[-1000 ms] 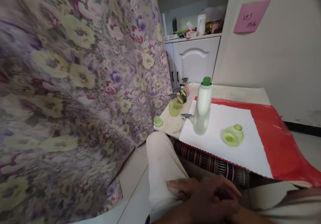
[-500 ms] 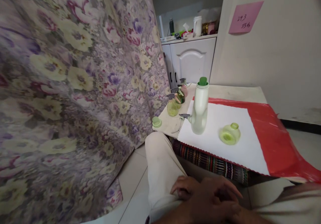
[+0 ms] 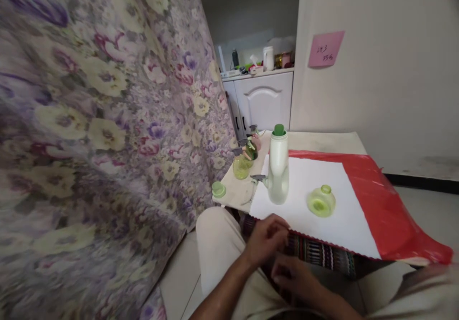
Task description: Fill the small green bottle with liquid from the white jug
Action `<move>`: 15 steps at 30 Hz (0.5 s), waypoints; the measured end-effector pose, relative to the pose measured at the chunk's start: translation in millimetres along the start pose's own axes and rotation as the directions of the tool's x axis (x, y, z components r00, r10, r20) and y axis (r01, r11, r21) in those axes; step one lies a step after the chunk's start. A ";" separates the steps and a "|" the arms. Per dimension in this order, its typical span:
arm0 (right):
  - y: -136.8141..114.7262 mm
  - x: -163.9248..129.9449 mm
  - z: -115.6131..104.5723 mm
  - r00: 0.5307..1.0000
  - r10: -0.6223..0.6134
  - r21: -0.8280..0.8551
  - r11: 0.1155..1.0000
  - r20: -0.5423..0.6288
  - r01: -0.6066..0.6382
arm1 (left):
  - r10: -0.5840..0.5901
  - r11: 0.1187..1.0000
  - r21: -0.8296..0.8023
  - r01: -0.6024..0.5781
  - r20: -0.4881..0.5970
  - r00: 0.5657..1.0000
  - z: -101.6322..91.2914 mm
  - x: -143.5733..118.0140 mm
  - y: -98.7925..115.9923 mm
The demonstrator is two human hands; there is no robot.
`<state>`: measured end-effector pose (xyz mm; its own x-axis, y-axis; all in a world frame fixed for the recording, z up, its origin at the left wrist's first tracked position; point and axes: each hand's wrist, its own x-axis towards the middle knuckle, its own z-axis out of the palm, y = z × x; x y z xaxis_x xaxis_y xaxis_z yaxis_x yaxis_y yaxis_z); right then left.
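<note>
My left hand [image 3: 268,239] is raised just off the table's front edge, fingers loosely bent and apart, holding nothing. My right hand [image 3: 296,278] hangs lower, over my lap, a little blurred; its fingers are half curled with nothing seen in them. Nearest to the hands, a tall pale-green bottle [image 3: 278,167] stands upright on a white sheet [image 3: 301,219], with a green piece [image 3: 278,129] in its mouth. Partly behind it lies a grey spray trigger head [image 3: 258,178]. To the right sits a squat yellow-green see-through bottle [image 3: 322,202] without a top.
A light-green cap [image 3: 218,189] rests on the table's left corner. Several small spray bottles [image 3: 241,167] line the left side. Red plastic [image 3: 380,205] covers the right side. A floral curtain [image 3: 125,143] hangs at left; a white cabinet [image 3: 267,97] stands behind.
My hands, together over my lap before, have come apart. The left has moved up toward the table's front edge. The view has shifted, with the table things staying in place.
</note>
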<state>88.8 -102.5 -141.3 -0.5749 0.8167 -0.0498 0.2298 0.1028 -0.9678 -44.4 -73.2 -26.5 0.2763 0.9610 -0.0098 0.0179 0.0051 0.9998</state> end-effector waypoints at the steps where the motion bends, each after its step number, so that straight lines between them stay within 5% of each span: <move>1: -0.5 -1.8 -8.6 0.999 0.012 -0.018 1.000 -0.036 -0.013 | 0.016 1.000 0.002 -0.016 -0.115 0.993 -11.5 9.9 0.2; 6: -30.8 2.5 -63.7 0.958 0.012 0.039 0.999 -0.287 -0.001 | 0.127 0.992 0.065 -0.112 -0.319 0.939 -51.2 69.5 -7.1; 11: -75.0 45.1 -111.9 0.856 -0.047 0.168 0.974 -0.515 0.155 | 0.184 0.980 0.142 -0.139 -0.383 0.905 -56.9 126.7 -26.6; 15: -76.8 99.0 -121.4 0.782 -0.057 0.202 0.952 -0.621 0.229 | 0.221 0.970 0.173 -0.169 -0.347 0.911 -56.7 142.6 -43.4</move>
<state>109.6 39.4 -41.9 0.0250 0.9853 0.1691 -0.0715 0.1704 -0.9828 -60.3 79.4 -70.4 -0.0778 0.9730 0.2173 0.1373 -0.2054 0.9690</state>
